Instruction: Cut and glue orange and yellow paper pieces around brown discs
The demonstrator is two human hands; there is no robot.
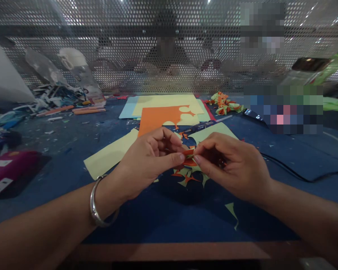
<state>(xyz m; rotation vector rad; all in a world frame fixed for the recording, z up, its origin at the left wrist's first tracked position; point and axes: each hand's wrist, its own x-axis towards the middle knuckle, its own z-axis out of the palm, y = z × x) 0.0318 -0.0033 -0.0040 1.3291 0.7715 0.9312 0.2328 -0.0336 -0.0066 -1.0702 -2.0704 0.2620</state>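
Observation:
Between my two hands is a small piece of orange and green paper (189,154), pinched at both ends. My left hand (157,152), with a silver bangle at the wrist, grips its left side between thumb and fingers. On the right side, the thumb and forefinger of my right hand (228,161) close on the same piece. Beneath them lie orange and pale green paper scraps (187,176). Just behind sits an orange sheet (153,118) with round cut-outs along its edge. A pale yellow strip (109,155) rests beside my left hand, and a light green sheet (218,131) behind my right.
Stacked coloured sheets (169,100) lie at the back, with a pile of folded orange and green paper pieces (224,103) to their right. A water bottle (83,75), shredded scraps (49,99) and a magenta case (12,170) occupy the left. A black cable (293,168) crosses the right side.

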